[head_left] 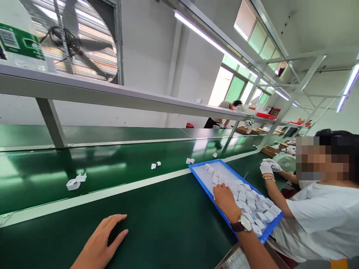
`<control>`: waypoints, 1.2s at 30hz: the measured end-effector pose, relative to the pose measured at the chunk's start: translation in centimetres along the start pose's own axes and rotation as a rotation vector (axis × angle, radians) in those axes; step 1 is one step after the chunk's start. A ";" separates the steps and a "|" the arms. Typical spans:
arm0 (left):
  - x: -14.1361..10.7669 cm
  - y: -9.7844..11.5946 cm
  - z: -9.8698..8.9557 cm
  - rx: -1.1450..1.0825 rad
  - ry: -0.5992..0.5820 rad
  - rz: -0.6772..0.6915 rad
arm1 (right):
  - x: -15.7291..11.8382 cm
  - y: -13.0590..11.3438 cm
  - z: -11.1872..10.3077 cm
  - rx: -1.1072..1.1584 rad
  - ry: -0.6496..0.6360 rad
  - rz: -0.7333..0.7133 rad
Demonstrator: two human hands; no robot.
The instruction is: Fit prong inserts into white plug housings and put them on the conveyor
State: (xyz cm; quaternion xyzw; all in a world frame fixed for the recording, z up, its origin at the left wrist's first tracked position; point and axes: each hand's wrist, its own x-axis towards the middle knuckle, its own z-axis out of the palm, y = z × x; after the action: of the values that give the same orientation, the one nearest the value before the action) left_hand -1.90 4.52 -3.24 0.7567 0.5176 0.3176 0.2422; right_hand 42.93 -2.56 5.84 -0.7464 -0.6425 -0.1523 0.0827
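A long green conveyor belt [112,168] carries scattered white plastic charger housings [73,183]. On the green bench in front lies a blue tray [199,178] of the same white housings; the right hand [226,200], wearing a wristwatch [242,224], rests on them, fingers spread. The left hand [102,243] lies open and empty on the bench. A co-worker's gloved hand [266,167] hovers beyond the tray.

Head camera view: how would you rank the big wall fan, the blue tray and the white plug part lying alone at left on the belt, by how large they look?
1. Wall fan, largest.
2. Blue tray, though it lies nearer the camera, so true sizes are unsure.
3. White plug part, clearly smallest.
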 end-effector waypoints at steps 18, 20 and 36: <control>-1.5 2.3 0.7 -0.039 -0.071 0.076 | 4.6 -23.1 2.4 1.070 -0.488 -0.581; -1.3 2.5 0.4 -0.027 -0.096 0.059 | 7.7 -23.7 3.3 1.014 -0.432 -0.519; -0.5 3.8 -1.2 -0.246 -0.170 -0.053 | 14.7 -28.5 6.0 1.406 -0.364 -0.192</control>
State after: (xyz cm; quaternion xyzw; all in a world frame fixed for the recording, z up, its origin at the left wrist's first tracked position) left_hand -0.47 2.74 0.09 0.7316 0.4720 0.3070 0.3843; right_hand 17.53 17.67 3.11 -0.4707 -0.6547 0.4158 0.4206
